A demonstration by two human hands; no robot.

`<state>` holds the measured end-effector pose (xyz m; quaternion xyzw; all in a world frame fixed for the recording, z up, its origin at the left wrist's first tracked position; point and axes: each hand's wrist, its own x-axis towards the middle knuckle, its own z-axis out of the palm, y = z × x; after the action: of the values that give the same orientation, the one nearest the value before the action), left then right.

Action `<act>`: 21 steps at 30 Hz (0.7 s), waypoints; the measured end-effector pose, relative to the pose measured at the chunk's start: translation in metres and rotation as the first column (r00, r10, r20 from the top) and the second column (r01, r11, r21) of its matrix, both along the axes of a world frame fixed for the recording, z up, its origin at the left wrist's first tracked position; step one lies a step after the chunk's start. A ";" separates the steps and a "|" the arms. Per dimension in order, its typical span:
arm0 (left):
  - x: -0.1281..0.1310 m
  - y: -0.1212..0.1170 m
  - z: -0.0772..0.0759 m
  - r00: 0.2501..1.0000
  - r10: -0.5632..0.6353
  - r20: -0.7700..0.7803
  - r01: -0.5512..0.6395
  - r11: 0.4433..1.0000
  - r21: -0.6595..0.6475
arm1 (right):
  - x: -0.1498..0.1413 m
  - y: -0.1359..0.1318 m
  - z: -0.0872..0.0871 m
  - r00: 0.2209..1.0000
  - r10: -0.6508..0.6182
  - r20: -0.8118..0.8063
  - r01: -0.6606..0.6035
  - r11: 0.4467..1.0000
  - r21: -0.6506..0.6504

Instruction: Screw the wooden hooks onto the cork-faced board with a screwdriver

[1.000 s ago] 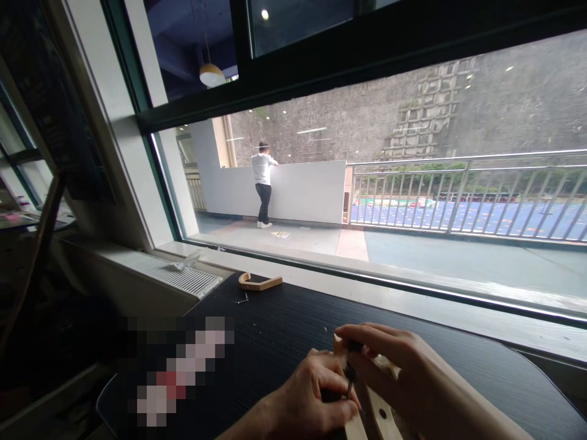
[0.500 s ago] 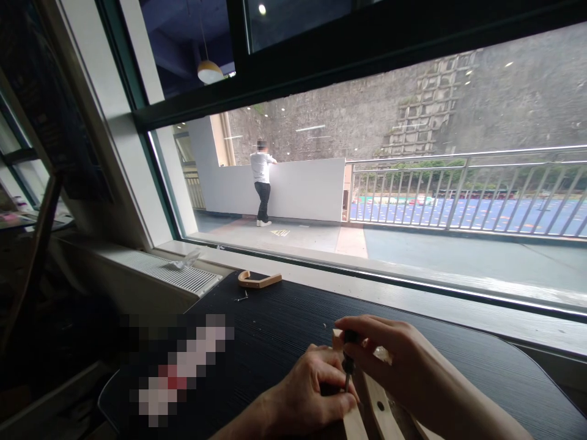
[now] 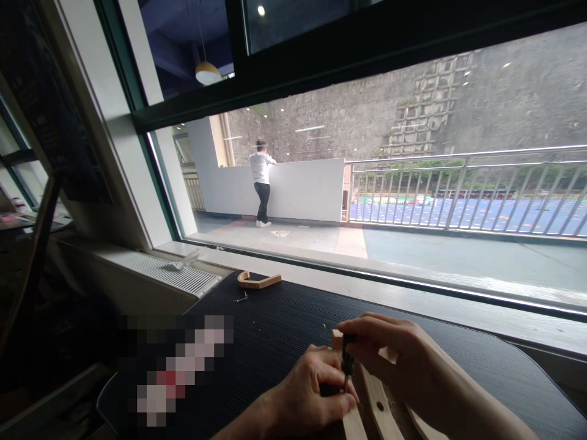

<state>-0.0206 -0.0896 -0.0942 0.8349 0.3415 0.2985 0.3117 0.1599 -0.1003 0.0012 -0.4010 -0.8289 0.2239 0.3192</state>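
The right hand is pinching a screwdriver, the left hand gripping pale, flat wood. The black surface is curving round at lower left.

Screwdriver in right grip, over wooden bar

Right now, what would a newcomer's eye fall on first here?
Probably the large window beyond the black table, with a person in a white top at a white wall outside. Next, below, right of centre, the right hand holds a screwdriver tip-down over a wooden strip, which the left hand grips.
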 end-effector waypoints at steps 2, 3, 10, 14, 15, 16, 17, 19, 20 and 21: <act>0.000 0.000 0.000 1.000 0.004 -0.011 -0.004 1.000 -0.013 | -0.001 -0.001 0.001 1.000 -0.009 0.005 0.009 1.000 0.005; 0.000 0.000 0.000 1.000 0.005 -0.013 -0.005 1.000 -0.016 | -0.001 -0.002 0.002 1.000 -0.006 0.004 0.006 1.000 0.008; -0.002 0.000 0.002 0.998 -0.045 0.042 0.046 0.999 -0.028 | -0.003 -0.013 0.010 0.998 0.058 -0.037 -0.058 0.998 -0.003; -0.002 0.000 0.001 0.997 -0.056 0.057 0.058 0.998 -0.022 | -0.005 -0.011 0.008 0.999 0.038 -0.016 -0.039 0.997 -0.064; -0.001 0.000 0.001 0.997 -0.046 0.056 0.047 0.999 -0.022 | -0.005 -0.009 0.006 1.000 0.024 -0.014 -0.024 0.997 -0.067; -0.001 0.000 0.001 0.998 -0.036 0.052 0.037 0.999 -0.022 | -0.004 -0.007 0.004 1.000 0.011 -0.008 -0.011 0.998 -0.067; 0.000 0.000 0.001 0.999 -0.026 0.048 0.027 0.999 -0.024 | -0.003 -0.005 0.003 1.000 -0.003 0.002 0.003 0.998 -0.064; 0.000 0.000 0.002 0.999 -0.014 0.037 0.015 1.000 -0.020 | -0.001 -0.001 -0.001 0.999 -0.031 0.019 0.032 0.998 -0.054; 0.000 -0.001 0.002 1.000 -0.009 0.029 0.010 1.000 -0.018 | 0.000 0.000 -0.002 0.999 -0.042 0.023 0.043 0.998 -0.048; 0.001 -0.001 0.003 1.000 -0.004 0.020 0.005 1.000 -0.020 | 0.001 0.000 -0.002 0.998 -0.050 0.025 0.051 0.998 -0.044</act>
<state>-0.0201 -0.0907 -0.0910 0.8295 0.3396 0.3026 0.3241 0.1610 -0.1003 -0.0011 -0.4316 -0.8170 0.2296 0.3057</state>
